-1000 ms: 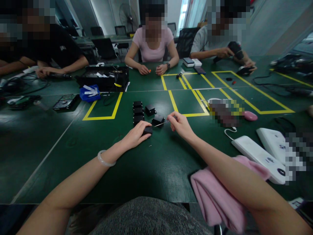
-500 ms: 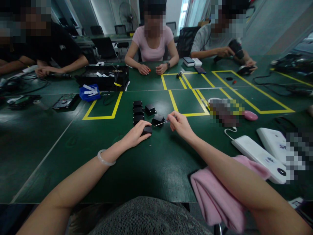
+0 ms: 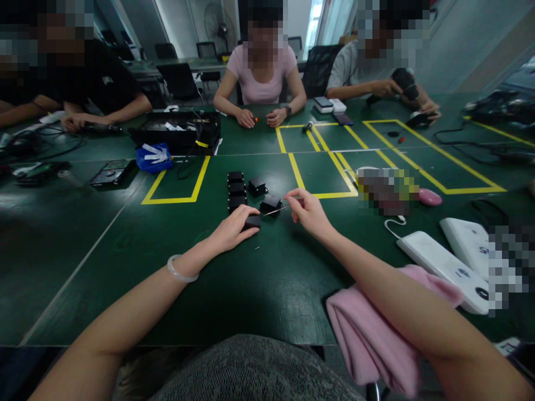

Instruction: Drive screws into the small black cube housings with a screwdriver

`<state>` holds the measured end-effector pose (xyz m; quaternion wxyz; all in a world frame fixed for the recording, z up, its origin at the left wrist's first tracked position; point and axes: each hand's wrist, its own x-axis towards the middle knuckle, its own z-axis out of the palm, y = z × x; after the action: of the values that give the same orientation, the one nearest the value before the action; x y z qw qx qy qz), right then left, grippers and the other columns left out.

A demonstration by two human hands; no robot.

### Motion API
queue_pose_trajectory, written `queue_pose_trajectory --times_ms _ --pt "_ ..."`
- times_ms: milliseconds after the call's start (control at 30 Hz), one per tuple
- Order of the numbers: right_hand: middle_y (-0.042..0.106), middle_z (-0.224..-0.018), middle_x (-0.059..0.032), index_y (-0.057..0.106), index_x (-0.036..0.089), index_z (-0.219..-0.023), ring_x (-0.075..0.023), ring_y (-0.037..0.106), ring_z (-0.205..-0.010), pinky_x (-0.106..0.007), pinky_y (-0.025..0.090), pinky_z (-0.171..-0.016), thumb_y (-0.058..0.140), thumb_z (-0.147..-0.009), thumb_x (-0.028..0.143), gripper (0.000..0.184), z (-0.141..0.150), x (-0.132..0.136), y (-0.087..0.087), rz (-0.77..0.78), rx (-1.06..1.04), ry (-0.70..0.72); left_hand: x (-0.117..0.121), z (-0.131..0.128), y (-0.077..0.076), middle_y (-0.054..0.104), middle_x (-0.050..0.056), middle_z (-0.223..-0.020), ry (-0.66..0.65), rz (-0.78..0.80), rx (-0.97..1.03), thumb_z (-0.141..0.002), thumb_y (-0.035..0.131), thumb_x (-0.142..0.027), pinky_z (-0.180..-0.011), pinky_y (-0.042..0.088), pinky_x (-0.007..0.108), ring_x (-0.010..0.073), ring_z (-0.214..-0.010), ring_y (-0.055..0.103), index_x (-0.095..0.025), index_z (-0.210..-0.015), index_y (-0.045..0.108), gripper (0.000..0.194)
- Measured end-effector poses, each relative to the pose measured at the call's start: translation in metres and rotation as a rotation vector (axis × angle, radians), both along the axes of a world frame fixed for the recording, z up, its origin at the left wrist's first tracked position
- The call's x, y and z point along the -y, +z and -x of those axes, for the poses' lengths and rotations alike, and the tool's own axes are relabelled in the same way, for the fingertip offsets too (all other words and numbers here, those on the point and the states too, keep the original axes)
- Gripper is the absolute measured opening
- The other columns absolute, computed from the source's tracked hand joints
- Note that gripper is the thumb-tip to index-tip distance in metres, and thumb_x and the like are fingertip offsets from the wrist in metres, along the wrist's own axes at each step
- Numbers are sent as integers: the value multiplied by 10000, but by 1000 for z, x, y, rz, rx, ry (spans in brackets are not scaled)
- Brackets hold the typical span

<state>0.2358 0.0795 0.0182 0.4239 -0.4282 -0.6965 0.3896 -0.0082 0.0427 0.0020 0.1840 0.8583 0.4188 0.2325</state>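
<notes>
Several black chairs [image 3: 176, 82] stand beyond the yellow-taped green table [image 3: 267, 301]; the left hand [image 3: 229, 229] clasps a black box [image 3: 253, 221], the right hand [image 3: 308, 211] pinches a metal rod [image 3: 274, 211].

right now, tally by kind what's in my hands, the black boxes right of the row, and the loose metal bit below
Black boxes: 3 (1 in the left hand, 2 right of the row)
Thin tool: 1, in the right hand
Small metal piece: 1
Total: 5
</notes>
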Motion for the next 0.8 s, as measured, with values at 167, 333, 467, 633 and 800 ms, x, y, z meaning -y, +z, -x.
queue_pose_trajectory --times_ms 167,333,467,633,800 --pt "456 -452 92 522 207 -887 -98 448 -407 -244 348 -475 512 -945 323 130 0 0 0 -1 -18 -22 0 0 0 531 104 -1238 12 6 -11 -945 579 -271 -923 520 442 281 -1153 566 -200 -1260 464 343" --pt "421 -419 100 532 206 -888 -101 423 -376 -248 326 -453 499 -950 330 143 0 -1 0 15 3 -25 1 0 1 529 96 -1229 15 10 -23 -946 570 -276 -913 522 438 279 -1141 573 -214 -1256 464 333" --pt "442 -463 107 499 222 -952 -100 442 -399 -240 340 -454 523 -940 320 102 0 0 0 14 -52 -10 1 0 2 533 98 -1224 19 10 -21 -945 567 -269 -907 520 437 280 -1139 570 -212 -1250 466 327" --pt "397 -408 100 474 226 -785 -88 392 -359 -240 298 -425 503 -956 394 242 0 -2 -1 40 -6 -16 1 0 1 529 101 -1236 21 24 -22 -944 571 -279 -903 518 438 281 -1135 566 -212 -1259 460 340" --pt "434 -464 106 477 230 -927 -99 436 -404 -238 327 -443 534 -939 401 181 1 -1 -1 -15 -62 14 1 0 2 531 101 -1227 13 15 -20 -947 567 -273 -910 515 436 279 -1138 563 -210 -1254 460 331"
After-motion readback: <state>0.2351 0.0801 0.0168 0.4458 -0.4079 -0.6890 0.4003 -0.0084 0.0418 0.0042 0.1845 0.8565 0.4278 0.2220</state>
